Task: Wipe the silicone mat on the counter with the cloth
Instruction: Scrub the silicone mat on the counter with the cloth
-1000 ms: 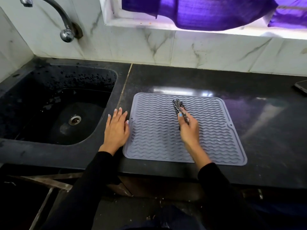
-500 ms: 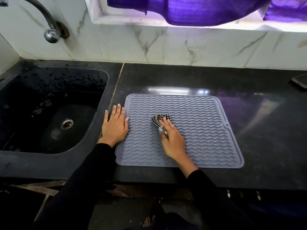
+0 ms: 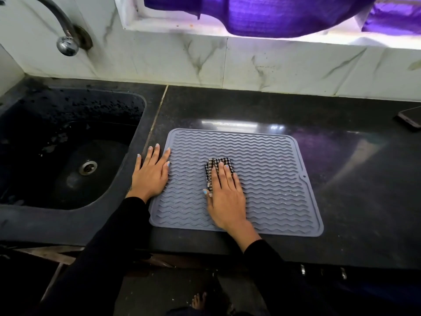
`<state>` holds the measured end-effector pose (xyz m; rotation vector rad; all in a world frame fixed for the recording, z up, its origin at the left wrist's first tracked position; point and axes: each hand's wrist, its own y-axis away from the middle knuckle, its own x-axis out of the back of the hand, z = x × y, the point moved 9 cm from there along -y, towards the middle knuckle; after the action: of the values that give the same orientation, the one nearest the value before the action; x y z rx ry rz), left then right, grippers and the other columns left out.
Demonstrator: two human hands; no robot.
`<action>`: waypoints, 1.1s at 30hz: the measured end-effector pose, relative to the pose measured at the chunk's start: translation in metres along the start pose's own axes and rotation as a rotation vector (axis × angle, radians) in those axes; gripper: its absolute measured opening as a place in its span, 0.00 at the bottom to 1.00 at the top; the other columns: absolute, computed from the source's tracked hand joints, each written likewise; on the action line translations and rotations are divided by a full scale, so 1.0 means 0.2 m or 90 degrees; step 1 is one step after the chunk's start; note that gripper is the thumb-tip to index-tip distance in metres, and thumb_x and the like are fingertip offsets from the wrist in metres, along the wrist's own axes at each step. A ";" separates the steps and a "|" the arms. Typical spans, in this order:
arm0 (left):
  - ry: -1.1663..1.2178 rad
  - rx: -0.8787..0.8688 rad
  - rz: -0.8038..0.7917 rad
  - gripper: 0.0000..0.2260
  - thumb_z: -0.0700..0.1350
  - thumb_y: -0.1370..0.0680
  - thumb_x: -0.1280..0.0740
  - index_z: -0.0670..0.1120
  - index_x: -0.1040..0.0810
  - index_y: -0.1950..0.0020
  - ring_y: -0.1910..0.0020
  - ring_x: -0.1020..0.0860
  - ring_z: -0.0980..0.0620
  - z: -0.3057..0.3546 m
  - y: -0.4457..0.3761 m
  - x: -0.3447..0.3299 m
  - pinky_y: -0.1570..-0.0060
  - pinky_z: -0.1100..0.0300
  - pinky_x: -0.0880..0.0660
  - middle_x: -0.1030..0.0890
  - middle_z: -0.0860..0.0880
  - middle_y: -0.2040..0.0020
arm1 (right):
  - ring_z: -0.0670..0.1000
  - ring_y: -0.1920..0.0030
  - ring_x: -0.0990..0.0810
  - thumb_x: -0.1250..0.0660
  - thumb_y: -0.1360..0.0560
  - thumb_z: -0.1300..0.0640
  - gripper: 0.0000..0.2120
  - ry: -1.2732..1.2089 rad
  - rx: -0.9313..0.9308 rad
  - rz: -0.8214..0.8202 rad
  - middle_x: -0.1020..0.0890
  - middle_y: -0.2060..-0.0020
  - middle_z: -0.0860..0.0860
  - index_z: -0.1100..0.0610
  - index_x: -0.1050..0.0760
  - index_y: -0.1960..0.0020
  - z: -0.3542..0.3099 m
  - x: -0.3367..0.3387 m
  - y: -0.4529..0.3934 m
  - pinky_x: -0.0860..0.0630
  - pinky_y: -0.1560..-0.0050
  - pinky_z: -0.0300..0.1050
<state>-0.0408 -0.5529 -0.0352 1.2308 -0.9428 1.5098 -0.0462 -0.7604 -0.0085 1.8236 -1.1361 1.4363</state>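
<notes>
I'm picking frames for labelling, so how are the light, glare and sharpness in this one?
Head view: daylight enters from the window, blown out below the purple curtain; a bright glare streak lies on the black counter behind the mat; the right hand, cloth and left hand look sharp; wide-angle bending curves the counter edge.

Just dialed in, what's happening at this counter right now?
A person is wiping a grey, wavy-ribbed silicone mat lying on the black stone counter beside the dark sink. The right hand presses a folded black-and-white checkered cloth flat onto the middle of the mat with straight fingers. The left hand lies flat across the mat's left edge, apparently steadying it. A dark phone sits at the counter's far right.
</notes>
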 end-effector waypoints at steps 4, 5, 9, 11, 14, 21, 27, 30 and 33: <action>-0.001 0.004 -0.010 0.26 0.55 0.22 0.61 0.54 0.52 0.24 0.23 0.54 0.50 -0.01 0.00 -0.01 0.27 0.46 0.59 0.51 0.48 0.22 | 0.51 0.24 0.60 0.52 0.20 0.45 0.30 0.007 0.015 -0.042 0.56 0.24 0.54 0.57 0.57 0.24 0.03 -0.04 -0.03 0.63 0.26 0.46; -0.002 0.003 -0.013 0.27 0.55 0.23 0.61 0.54 0.53 0.24 0.23 0.54 0.50 -0.01 0.00 -0.01 0.27 0.46 0.59 0.51 0.48 0.22 | 0.50 0.24 0.60 0.52 0.20 0.45 0.30 0.006 0.020 -0.050 0.56 0.24 0.54 0.56 0.58 0.24 0.04 -0.04 -0.03 0.64 0.27 0.45; -0.017 0.008 -0.029 0.24 0.55 0.20 0.60 0.55 0.53 0.24 0.23 0.55 0.50 -0.03 0.00 -0.02 0.27 0.45 0.60 0.53 0.49 0.22 | 0.50 0.24 0.60 0.53 0.19 0.48 0.27 -0.020 0.011 -0.049 0.55 0.24 0.53 0.56 0.56 0.24 0.00 -0.03 -0.04 0.64 0.27 0.44; -0.021 0.016 -0.034 0.22 0.53 0.18 0.57 0.55 0.54 0.24 0.23 0.56 0.51 -0.04 0.01 -0.02 0.27 0.45 0.61 0.53 0.49 0.22 | 0.50 0.24 0.58 0.51 0.19 0.51 0.27 -0.017 0.011 -0.029 0.54 0.24 0.53 0.57 0.55 0.24 -0.02 -0.03 -0.03 0.65 0.28 0.44; -0.004 0.019 -0.032 0.22 0.52 0.18 0.55 0.55 0.53 0.24 0.23 0.56 0.50 -0.05 0.01 -0.01 0.27 0.45 0.61 0.54 0.48 0.22 | 0.47 0.25 0.52 0.46 0.20 0.56 0.26 -0.053 0.023 0.015 0.48 0.24 0.51 0.55 0.50 0.24 -0.03 0.01 -0.03 0.60 0.27 0.43; 0.013 0.016 -0.013 0.22 0.53 0.18 0.57 0.55 0.52 0.24 0.23 0.55 0.51 -0.06 0.01 -0.01 0.27 0.47 0.60 0.52 0.48 0.22 | 0.42 0.54 0.24 0.43 0.21 0.59 0.22 -0.464 -0.178 0.111 0.23 0.44 0.50 0.52 0.39 0.28 0.22 0.25 -0.06 0.26 0.53 0.36; 0.041 0.037 0.024 0.23 0.54 0.19 0.55 0.53 0.48 0.24 0.24 0.52 0.52 -0.07 0.01 0.01 0.26 0.48 0.58 0.49 0.49 0.22 | 0.51 0.25 0.47 0.49 0.20 0.52 0.25 -0.014 0.002 0.043 0.44 0.25 0.52 0.57 0.44 0.25 0.09 0.04 0.06 0.55 0.27 0.48; 0.049 0.041 0.017 0.27 0.59 0.22 0.57 0.54 0.48 0.24 0.24 0.52 0.53 -0.08 0.01 0.01 0.27 0.49 0.58 0.49 0.49 0.22 | 0.51 0.25 0.47 0.54 0.22 0.43 0.29 0.003 -0.003 0.042 0.42 0.25 0.54 0.57 0.44 0.25 0.11 0.00 0.06 0.56 0.27 0.48; 0.061 0.041 0.023 0.29 0.61 0.24 0.56 0.54 0.46 0.24 0.24 0.51 0.53 -0.08 0.01 0.01 0.27 0.49 0.58 0.48 0.49 0.23 | 0.51 0.25 0.47 0.52 0.22 0.47 0.28 0.004 0.005 0.049 0.43 0.25 0.54 0.57 0.45 0.25 0.11 0.01 0.04 0.58 0.27 0.47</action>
<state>-0.0463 -0.5377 -0.0357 1.1804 -0.8636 1.6239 -0.0424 -0.7824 -0.0138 1.7975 -1.2112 1.4911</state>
